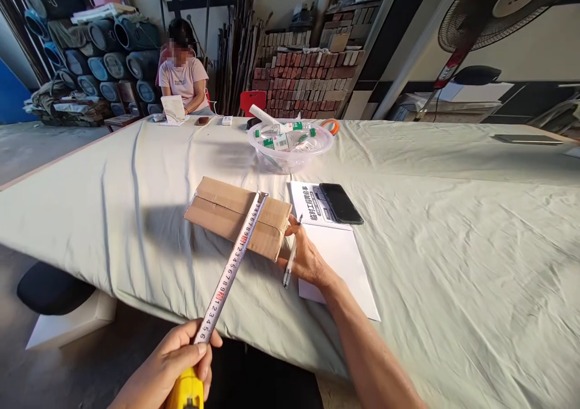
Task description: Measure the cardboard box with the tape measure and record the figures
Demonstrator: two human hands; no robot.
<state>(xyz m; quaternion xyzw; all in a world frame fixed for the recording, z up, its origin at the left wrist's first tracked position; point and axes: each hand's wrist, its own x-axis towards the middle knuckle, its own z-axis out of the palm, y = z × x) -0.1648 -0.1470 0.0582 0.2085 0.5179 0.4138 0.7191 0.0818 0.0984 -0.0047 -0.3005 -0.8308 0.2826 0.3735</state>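
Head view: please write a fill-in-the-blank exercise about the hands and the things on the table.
1. The left hand holds a ____ tape measure.
2. Its tape lies across the cardboard ____.
3. The right hand holds a ____.
4. The phone lies on ____.
Missing words: yellow; box; pen; paper.

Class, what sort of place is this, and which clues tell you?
Probably a workshop or storeroom: stacked bricks and rolls of material stand along the back wall, with a long cloth-covered table in front.
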